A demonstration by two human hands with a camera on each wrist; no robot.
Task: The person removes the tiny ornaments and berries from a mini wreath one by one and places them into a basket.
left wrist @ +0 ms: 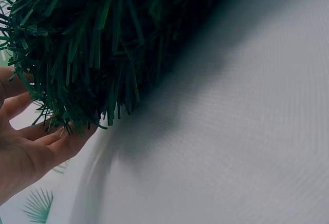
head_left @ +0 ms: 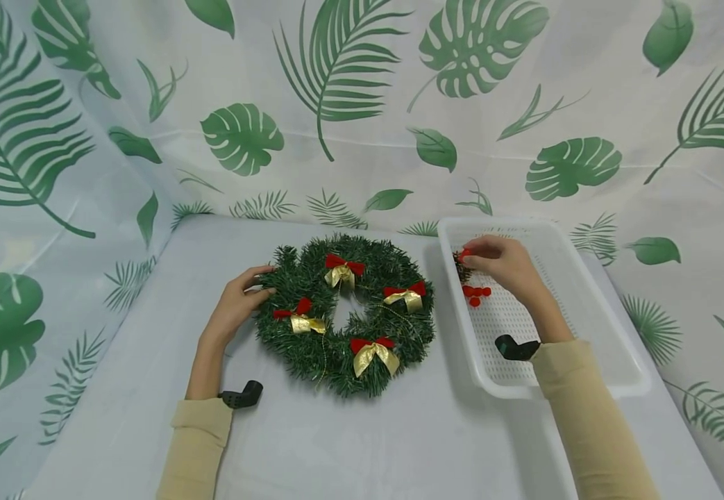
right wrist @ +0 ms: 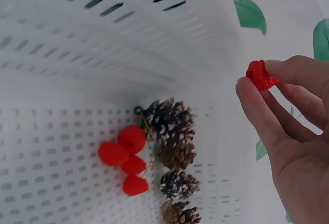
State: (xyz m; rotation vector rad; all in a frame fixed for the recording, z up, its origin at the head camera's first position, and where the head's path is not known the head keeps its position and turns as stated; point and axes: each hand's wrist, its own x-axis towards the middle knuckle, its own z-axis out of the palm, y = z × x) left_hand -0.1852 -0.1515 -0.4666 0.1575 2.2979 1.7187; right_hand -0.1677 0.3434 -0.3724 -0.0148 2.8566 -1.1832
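A green tinsel wreath [head_left: 408, 333] with several red-and-gold bows [head_left: 377, 355] lies on the white-covered table. At its left edge my left hand [head_left: 234, 305] holds the greenery, fingertips hidden among the needles. In the left wrist view, the fingers [left wrist: 69, 144] reach beneath the wreath's outer edge. My right hand [head_left: 507, 267] is over the far left corner of a white perforated basket [head_left: 514, 316]. Between thumb and fingers it pinches a small, bumpy red berry ornament [right wrist: 259, 75]. More red berry ornaments [right wrist: 131, 139] sit on the basket floor below.
Several pine cones [right wrist: 177, 126], some white-tipped, line the basket's side near the red ornaments. A black wrist device [head_left: 243, 394] is strapped on the left wrist, another [head_left: 516, 347] on the right. Leaf-printed white curtains [head_left: 362, 173] rise behind the table and at both sides.
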